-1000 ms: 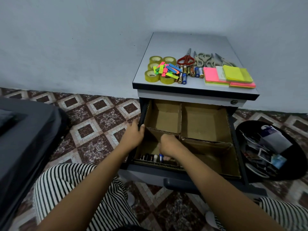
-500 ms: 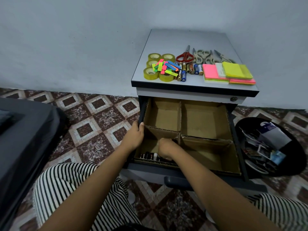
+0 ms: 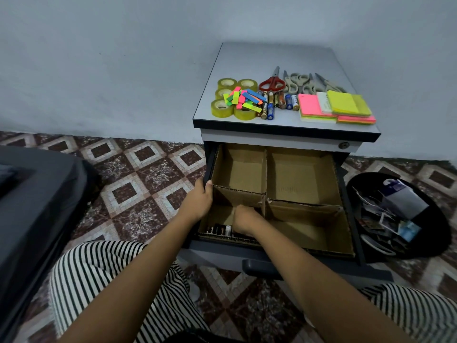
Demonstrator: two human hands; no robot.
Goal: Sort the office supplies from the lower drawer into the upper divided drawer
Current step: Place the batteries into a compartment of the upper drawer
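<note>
- Your right hand (image 3: 243, 220) reaches down into the front-left compartment of the drawer (image 3: 300, 180). Its fingers are curled downward out of sight, so you cannot tell whether it holds anything.
- Just left of it, one row of batteries (image 3: 220, 230) lies against that compartment's front wall. The hand covers part of the row, so there is no sure count.
- Your left hand (image 3: 197, 201) grips the drawer's left rim, thumb hooked over the edge.
- The drawer has four cardboard compartments. The other three show bare cardboard, with upright dividers between them.
- On the desk (image 3: 272, 58) above there are five tape rolls (image 3: 221, 108), one pile of coloured page flags (image 3: 243, 97) and roughly eight loose batteries (image 3: 279, 100).
- There are also four scissors (image 3: 272, 81), one red and three grey, and several overlapping sticky note pads (image 3: 342, 105).
- All of these crowd the desk's front half, near its front edge.
- One black bin (image 3: 435, 219) stands just beside the drawer's right side.
- Dark furniture (image 3: 37, 206) sits well apart on the left, with tiled floor (image 3: 143, 174) between.
</note>
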